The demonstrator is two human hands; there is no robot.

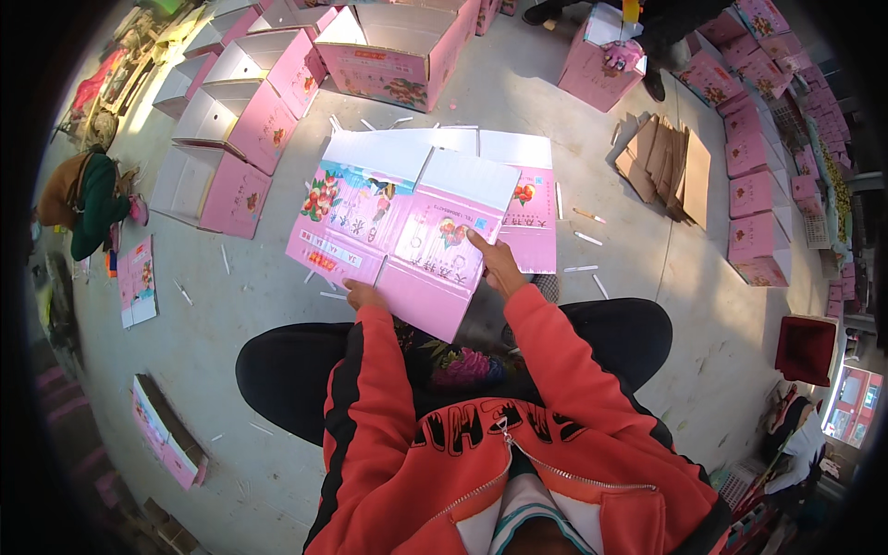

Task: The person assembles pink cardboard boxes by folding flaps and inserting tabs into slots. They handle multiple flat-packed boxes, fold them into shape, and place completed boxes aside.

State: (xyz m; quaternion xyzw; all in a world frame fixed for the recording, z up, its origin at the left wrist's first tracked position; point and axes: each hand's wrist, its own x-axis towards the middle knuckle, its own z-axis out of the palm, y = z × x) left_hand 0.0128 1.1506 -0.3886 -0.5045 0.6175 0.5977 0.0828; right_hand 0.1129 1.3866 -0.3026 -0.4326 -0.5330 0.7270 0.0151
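Before me I hold a flattened pink cardboard carton (416, 270), printed with fruit pictures and writing, its white flaps pointing away from me. My left hand (365, 294) grips its near left edge. On the right edge, my right hand (499, 262) has its thumb on top and the other fingers hidden beneath the board. Another flat pink carton (533, 239) lies under and behind the held one, showing on the right with its white flap. Between my spread knees is a flower-patterned cloth (468, 366).
Open pink boxes (239, 187) stand in rows at the left and back. A brown cardboard stack (666, 166) lies right, before more pink boxes (760, 236). Flat cartons (163, 433) lie left. White scraps (587, 238) litter the floor. A person in green (100, 201) bends at far left; another stands behind.
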